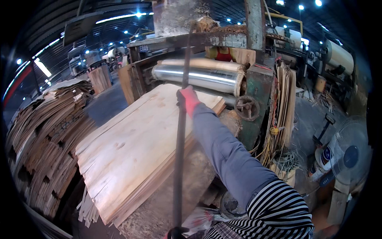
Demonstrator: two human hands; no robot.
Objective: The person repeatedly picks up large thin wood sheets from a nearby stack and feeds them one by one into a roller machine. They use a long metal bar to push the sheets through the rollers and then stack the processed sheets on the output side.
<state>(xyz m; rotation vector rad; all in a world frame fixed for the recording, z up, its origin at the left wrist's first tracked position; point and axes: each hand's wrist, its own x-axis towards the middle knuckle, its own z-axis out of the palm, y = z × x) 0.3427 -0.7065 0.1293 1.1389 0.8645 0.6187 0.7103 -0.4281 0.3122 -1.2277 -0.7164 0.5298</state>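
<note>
Your right hand (189, 98) clasps the long rod (180, 147) farther up, your left hand (178, 232) low, its axis pointing away from you, the veneer stack (131, 139) on its left.

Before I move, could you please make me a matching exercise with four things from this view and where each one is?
Things:
1. Pole
2. Fan
3. Handwheel
4. Brown sheet pile

Places:
A. On the green machine frame
B. Far left of the picture
C. In the right hand
D. Toward the right edge of the picture

Pairs: 1-C, 2-D, 3-A, 4-B
</note>
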